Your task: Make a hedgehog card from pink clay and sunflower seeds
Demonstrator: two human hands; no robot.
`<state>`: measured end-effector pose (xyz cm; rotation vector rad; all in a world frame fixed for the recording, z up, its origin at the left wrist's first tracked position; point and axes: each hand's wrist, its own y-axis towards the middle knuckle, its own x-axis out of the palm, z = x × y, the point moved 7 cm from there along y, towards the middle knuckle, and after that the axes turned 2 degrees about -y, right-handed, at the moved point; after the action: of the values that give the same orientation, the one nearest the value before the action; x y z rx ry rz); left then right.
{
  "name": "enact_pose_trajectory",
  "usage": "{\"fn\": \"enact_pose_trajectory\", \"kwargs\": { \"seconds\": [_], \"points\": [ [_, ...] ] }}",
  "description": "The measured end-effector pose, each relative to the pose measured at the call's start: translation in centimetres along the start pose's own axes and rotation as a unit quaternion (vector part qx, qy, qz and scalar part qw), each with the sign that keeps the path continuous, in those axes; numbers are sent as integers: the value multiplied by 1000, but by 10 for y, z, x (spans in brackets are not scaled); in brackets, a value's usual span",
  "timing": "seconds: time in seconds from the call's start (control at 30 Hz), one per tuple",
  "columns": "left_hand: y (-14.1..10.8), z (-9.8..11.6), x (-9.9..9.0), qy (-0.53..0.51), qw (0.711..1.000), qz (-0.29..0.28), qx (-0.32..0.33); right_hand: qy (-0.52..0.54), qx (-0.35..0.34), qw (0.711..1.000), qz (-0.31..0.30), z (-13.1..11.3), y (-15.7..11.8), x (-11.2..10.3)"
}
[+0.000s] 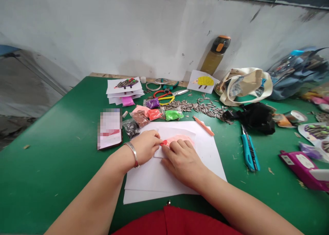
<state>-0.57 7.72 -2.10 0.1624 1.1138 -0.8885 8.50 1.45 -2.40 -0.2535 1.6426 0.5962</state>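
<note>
Atop white paper (pixel 174 175) on a green workbench (pixel 51 183), left hand (pixel 145 146) and right hand (pixel 181 163) are meeting, fingertips gripping a small red clay piece (pixel 163 143), which is lying against pink clay (pixel 180 139)

Two hands show, the left hand (pixel 145 146) wearing one bangle (pixel 133 152) and the right hand (pixel 182 163). Toward 11 o'clock lie at least six small clay bags (pixel 155 114) and one phone (pixel 109 128); at 12 o'clock, one pair of scissors (pixel 171 95) and two hedgehog pictures (pixel 125 84). Toward 1 o'clock stand one water bottle (pixel 217 55) and one tote bag (pixel 244 85). At 2 o'clock lies one blue utility knife (pixel 250 152).
</note>
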Motion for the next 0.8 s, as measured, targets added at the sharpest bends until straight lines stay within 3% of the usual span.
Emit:
{"fn": "enact_pose_trajectory", "kwargs": {
  "seconds": [0.8],
  "points": [
    [-3,3,-2,24,999,8,19,6,-9,999,-33,-4,0,0]
  ]
}}
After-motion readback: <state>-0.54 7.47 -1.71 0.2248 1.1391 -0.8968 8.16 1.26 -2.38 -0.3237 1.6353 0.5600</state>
